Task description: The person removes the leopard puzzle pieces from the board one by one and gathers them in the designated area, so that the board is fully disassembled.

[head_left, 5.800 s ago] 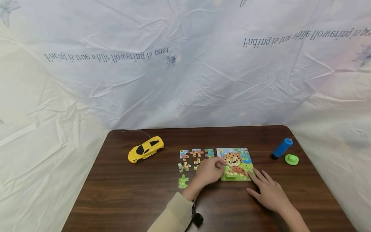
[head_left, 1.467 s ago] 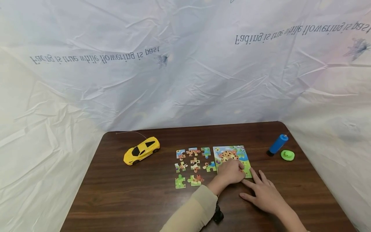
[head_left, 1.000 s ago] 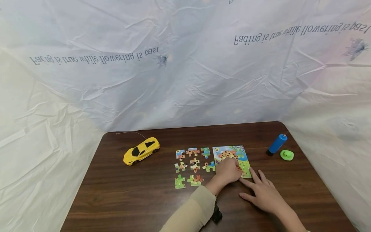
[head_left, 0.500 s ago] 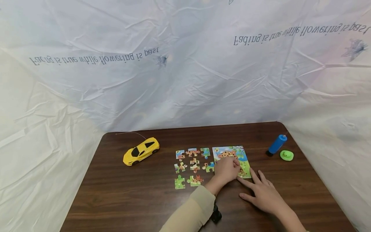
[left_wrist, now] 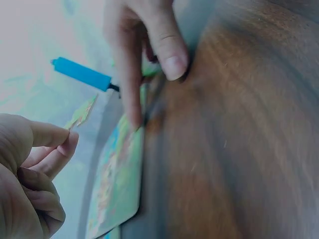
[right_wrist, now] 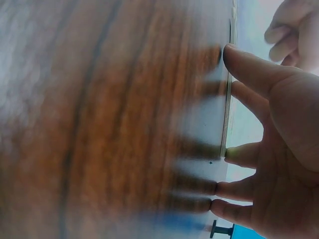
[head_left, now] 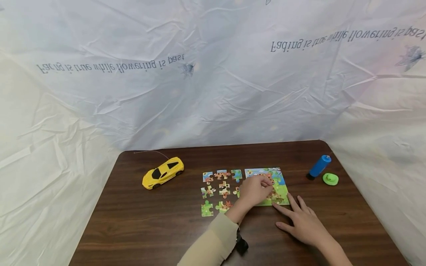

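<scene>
My left hand is raised over the leopard puzzle board. In the left wrist view its thumb and fingertips pinch a greenish puzzle piece by the edge. Part of the board is hidden beneath that hand. My right hand lies with spread fingers at the board's lower right corner; its fingertips touch the board's edge and the table. Left of the board, loose puzzle pieces lie in rows, some partly covered by the left hand and wrist.
A yellow toy car with a thin antenna stands at the left of the brown table. Near the right edge lie a blue cylinder with a black end and a small green hat-shaped object. A white printed cloth hangs behind.
My left hand, earlier low over the board's lower middle, has risen and shifted left with the puzzle piece, uncovering more of the board's lower part. My right hand has hardly moved lately.
</scene>
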`<state>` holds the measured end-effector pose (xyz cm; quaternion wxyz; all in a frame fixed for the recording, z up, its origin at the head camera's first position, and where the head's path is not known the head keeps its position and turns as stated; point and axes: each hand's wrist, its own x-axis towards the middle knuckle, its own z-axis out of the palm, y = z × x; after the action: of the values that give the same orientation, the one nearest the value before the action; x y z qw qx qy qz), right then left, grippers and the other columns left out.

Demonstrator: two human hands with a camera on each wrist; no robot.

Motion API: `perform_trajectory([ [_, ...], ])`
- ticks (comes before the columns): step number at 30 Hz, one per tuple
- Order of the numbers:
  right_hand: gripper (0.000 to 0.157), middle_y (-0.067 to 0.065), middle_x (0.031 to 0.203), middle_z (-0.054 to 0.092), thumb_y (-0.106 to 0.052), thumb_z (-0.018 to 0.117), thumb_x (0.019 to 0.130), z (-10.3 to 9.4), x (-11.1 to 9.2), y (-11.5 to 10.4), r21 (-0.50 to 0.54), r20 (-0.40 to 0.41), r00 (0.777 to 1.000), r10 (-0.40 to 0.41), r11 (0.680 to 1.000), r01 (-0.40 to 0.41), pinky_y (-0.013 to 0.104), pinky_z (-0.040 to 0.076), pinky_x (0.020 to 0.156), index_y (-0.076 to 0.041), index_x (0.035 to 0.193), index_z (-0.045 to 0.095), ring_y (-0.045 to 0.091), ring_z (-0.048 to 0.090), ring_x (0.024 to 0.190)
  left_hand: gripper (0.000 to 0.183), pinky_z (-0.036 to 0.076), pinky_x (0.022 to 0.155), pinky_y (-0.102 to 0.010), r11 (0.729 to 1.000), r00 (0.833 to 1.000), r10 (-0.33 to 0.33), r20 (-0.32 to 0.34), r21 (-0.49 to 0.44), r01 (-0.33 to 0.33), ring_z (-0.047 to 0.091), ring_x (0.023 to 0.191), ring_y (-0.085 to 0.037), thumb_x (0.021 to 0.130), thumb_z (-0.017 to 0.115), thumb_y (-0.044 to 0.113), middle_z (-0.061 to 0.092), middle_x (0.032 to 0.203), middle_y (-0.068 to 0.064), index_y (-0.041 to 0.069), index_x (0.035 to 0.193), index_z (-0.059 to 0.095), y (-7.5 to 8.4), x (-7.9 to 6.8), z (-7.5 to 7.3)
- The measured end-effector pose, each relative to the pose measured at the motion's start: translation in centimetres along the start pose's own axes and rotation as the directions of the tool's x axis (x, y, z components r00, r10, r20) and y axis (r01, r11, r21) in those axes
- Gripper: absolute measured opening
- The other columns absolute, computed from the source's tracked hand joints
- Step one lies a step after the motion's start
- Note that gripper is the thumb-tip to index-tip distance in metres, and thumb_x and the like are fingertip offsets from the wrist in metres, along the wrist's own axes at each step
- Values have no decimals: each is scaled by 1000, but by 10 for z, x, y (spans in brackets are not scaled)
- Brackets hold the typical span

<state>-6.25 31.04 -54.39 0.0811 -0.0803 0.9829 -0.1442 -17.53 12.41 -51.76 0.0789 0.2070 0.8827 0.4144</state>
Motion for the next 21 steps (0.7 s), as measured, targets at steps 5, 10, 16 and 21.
perform_trajectory([
  [5, 62, 30, 163, 29, -60, 69, 93, 0, 0, 0, 0, 16, 1000, 4, 1000, -4, 77, 37, 95, -34, 148, 60, 66, 27, 141, 7, 47, 56, -23, 998, 1000, 1, 27, -65, 0, 59, 71, 3, 98, 74, 31, 69, 87, 19, 27, 97, 80, -12, -11, -26],
  [10, 64, 32, 162, 29, -61, 68, 93, -2, 1, -1, -1, 24, 1000, 5, 1000, -5, 78, 36, 95, -33, 149, 59, 67, 27, 139, 6, 49, 63, -25, 997, 999, 13, 48, -78, -9, 62, 75, 2, 98, 75, 30, 71, 89, 16, 27, 97, 79, -25, -23, -51],
  [16, 66, 32, 161, 29, -63, 67, 93, -2, 2, -1, -1, 30, 1000, 5, 1000, -5, 79, 36, 94, -32, 150, 59, 68, 27, 139, 6, 50, 62, -27, 997, 997, -23, 72, -77, 29, 62, 72, 0, 97, 75, 30, 72, 90, 14, 26, 97, 80, -41, -39, -73],
  [21, 65, 32, 161, 30, -60, 69, 93, 0, 2, -1, -11, 26, 1000, 0, 1000, 0, 78, 37, 94, -31, 150, 59, 67, 27, 139, 3, 50, 59, -28, 995, 994, -73, 80, -61, 78, 62, 68, 0, 94, 78, 28, 72, 86, 14, 25, 94, 80, -54, -48, -79],
])
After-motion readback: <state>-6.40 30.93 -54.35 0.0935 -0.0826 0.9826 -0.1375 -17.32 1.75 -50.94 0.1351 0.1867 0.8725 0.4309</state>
